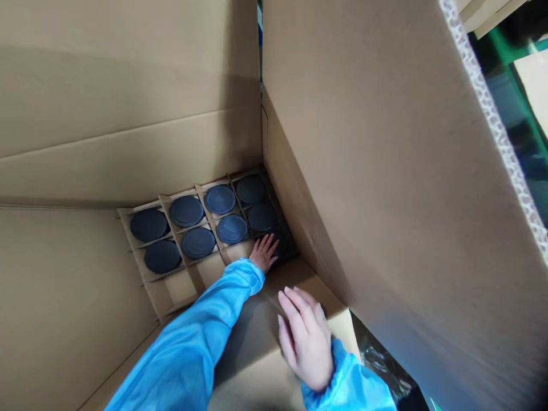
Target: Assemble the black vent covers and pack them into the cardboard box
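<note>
A cardboard divider grid [194, 274] lies at the bottom of a deep box, with several dark round lids or discs [199, 242] sitting in its cells. My left hand [263, 253] reaches down to the near right cell of the grid, palm down with its fingers spread. Shadow there hides whether a disc [280, 246] lies beneath the fingertips. Nearer to me, my right hand [306, 337] hovers above the folded-down front flap [252, 342]. Its fingers are loosely bent and slightly apart, holding nothing. Both arms wear blue sleeves.
Tall cardboard walls rise at the back [128, 85] and right [363, 142], the right one with a pale corrugated edge [492, 114]. Cardboard [60, 308] also bounds the left side. Dark, shiny plastic [381, 354] shows below the front corner.
</note>
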Demonstrator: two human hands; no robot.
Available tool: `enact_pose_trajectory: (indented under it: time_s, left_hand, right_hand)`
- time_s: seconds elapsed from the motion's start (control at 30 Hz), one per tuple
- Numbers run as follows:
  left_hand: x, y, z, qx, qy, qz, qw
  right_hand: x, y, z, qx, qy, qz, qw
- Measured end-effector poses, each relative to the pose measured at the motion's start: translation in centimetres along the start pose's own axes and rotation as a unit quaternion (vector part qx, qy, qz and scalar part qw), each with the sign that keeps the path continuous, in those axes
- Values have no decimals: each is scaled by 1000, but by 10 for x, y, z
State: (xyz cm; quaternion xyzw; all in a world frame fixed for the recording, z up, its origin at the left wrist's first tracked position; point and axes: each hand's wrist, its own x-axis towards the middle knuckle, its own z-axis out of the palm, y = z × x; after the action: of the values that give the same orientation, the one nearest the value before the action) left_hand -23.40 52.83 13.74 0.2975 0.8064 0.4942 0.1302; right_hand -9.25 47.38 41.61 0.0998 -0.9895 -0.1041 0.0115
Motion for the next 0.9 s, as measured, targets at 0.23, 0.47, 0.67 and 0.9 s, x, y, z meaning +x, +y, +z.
enact_pose_trajectory:
  time_s: [0.23, 0.47, 0.67, 0.9]
  left_hand:
    - [-3, -4, 18, 69, -12, 58, 996]
    - [31, -20, -29, 135, 65, -98, 984]
    - [37, -9, -68, 132, -1, -78, 988]
    - [24, 32, -145, 44, 88, -39, 994]
  right_hand:
    - [4, -2, -1, -4, 7, -25, 1000]
    - [3, 2, 2, -2, 10, -61, 998]
    - [16, -2, 8, 5, 39, -47, 998]
    - [-15, 27, -20, 34, 3, -141, 989]
